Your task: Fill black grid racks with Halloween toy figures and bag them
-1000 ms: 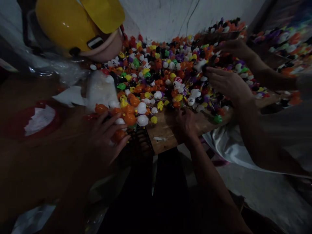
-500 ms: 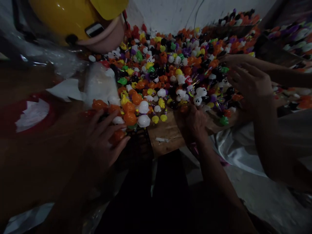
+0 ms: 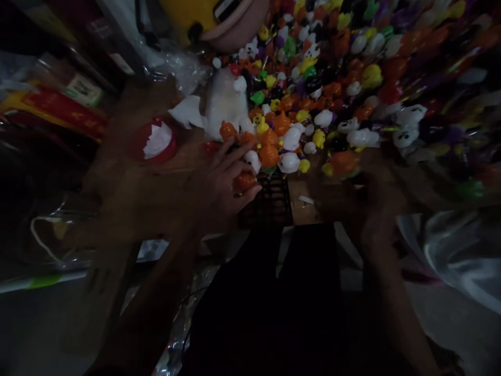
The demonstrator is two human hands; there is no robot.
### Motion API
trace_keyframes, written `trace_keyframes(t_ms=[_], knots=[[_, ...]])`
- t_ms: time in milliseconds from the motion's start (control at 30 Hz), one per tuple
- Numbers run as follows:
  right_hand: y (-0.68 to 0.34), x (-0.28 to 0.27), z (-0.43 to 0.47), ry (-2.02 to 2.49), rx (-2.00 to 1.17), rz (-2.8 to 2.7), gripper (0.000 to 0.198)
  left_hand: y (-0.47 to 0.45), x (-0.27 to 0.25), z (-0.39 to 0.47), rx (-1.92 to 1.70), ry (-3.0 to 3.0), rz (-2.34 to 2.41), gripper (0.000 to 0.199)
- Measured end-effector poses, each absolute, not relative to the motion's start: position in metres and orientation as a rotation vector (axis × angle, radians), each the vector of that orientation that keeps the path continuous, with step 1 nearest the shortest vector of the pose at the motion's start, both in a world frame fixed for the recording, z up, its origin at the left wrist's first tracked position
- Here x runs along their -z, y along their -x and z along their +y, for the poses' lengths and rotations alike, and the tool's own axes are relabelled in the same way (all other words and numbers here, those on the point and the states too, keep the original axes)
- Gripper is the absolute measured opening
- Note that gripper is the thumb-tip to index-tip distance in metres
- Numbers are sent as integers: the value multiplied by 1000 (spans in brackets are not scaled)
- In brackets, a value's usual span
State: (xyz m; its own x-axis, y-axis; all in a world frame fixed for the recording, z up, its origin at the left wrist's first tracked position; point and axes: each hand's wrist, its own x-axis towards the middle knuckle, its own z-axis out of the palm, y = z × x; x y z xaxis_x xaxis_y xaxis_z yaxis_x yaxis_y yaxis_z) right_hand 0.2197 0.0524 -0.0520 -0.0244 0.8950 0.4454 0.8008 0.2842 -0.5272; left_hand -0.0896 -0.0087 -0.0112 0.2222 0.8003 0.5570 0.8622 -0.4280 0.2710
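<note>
My left hand (image 3: 224, 184) lies over the near left edge of a pile of small plastic toys, its fingers stretched out. An orange toy (image 3: 245, 181) sits between its thumb and fingers, and a white toy (image 3: 252, 161) is just beyond. Dim and smeared by motion, my right hand (image 3: 373, 201) is at the table's front, its fingers closed at an orange toy (image 3: 343, 164). Orange and white toys (image 3: 290, 162) stand bunched between the two hands. Under them, a black grid-like basket (image 3: 270, 201) shows at the table edge.
The heap of mixed toys (image 3: 332, 94) spreads to the back and right. A red dish (image 3: 169, 151) with white paper stands on the wooden table (image 3: 144, 193). Behind are a clear plastic bag (image 3: 227, 104), a pink basin (image 3: 242, 26) and a yellow object (image 3: 188, 15).
The view has swung left and closer, bringing more of the left table side in. My right hand has moved right with an orange toy; the other person's hands are out of view.
</note>
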Motion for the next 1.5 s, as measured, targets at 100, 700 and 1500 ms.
trace_keyframes(t_ms=[100, 700, 1500], knots=[[-178, 64, 20, 1272, -600, -1796, 30, 93, 15, -5, 1004, 2361, -1603, 17], [-154, 76, 22, 1066, -828, -1803, 29, 96, 11, -8, 1013, 2463, -1613, 19], [-139, 58, 9, 1122, -640, -1926, 25, 101, 0, -18, 1362, 2233, -1674, 33]])
